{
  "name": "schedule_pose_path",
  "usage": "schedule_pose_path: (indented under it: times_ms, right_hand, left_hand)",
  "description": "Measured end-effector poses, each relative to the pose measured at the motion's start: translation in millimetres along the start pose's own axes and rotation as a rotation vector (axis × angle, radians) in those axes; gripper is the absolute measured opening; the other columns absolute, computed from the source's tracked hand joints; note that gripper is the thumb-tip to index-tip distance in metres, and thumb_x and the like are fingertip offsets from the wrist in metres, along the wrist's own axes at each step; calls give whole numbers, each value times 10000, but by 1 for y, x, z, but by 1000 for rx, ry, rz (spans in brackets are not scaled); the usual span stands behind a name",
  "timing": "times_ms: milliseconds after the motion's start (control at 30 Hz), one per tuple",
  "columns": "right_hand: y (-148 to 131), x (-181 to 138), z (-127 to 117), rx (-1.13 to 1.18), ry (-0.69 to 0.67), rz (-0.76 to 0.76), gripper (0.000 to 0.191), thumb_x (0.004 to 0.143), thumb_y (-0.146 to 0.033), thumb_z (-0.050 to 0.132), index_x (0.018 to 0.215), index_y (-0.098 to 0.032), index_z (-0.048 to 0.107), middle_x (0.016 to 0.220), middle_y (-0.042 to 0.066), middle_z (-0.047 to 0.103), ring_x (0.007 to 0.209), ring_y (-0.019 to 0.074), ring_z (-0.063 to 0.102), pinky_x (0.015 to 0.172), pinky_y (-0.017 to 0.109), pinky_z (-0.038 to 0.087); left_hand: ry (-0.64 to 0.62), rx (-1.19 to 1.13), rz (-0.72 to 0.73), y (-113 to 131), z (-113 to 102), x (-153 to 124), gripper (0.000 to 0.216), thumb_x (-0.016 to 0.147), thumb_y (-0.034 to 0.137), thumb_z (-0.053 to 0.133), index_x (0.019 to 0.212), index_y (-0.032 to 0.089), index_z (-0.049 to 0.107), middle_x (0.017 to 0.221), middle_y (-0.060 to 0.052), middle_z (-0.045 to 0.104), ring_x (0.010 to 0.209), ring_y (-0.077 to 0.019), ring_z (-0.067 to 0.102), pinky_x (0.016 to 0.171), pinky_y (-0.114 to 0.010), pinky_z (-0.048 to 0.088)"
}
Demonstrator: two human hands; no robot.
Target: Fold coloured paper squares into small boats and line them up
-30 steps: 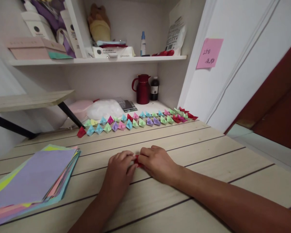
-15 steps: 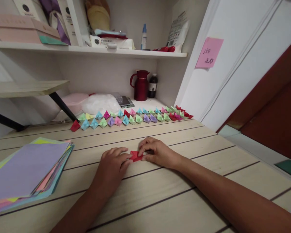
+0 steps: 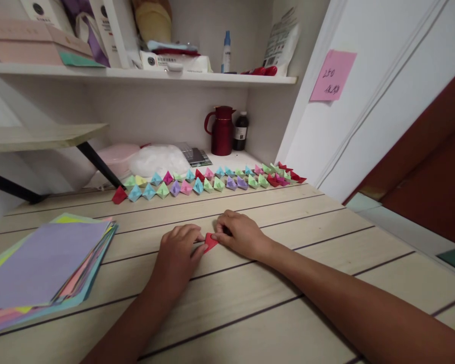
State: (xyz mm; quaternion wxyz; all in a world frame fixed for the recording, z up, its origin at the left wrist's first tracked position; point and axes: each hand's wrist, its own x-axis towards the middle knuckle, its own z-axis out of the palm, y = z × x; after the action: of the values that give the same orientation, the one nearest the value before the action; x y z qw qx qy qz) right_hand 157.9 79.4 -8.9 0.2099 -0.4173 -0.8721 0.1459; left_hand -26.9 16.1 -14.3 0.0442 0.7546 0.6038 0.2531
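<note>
A small piece of red folded paper (image 3: 210,243) lies on the wooden tabletop between my two hands, now a narrow slanted shape. My left hand (image 3: 179,250) holds its left side, thumb at the lower corner and fingers bent above. From the other side my right hand (image 3: 239,233) grips it, the thumb pressed on its right edge and the fingers curled in. Parts of the paper are hidden under the fingertips. Beyond the hands stand two rows of small folded paper boats (image 3: 187,187) in many colours.
A stack of coloured paper sheets (image 3: 49,258), purple on top, lies at the left. Behind the boats are a white plastic bag (image 3: 159,161), a dark red jug (image 3: 222,132) and a dark bottle (image 3: 240,132). A raised wooden shelf (image 3: 41,137) with black legs stands at the back left.
The red paper has gone from a wider flat shape with visible creases to a smaller, narrower one. My right fingers have curled in and its thumb has shifted onto the paper's edge.
</note>
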Motion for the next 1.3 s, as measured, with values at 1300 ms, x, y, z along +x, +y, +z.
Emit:
schedule_pose_path:
  times_ms: [1300]
  right_hand:
    - [21, -8, 2, 210, 20, -257, 197, 827, -150, 655, 961, -255, 753, 1031, 55, 676, 985, 204, 617, 924, 368, 463]
  left_hand:
    - [-81, -22, 137, -16, 5, -2, 252, 861, 230, 602, 1031, 366, 730, 1198, -1, 680, 1117, -245, 557, 932, -449, 400]
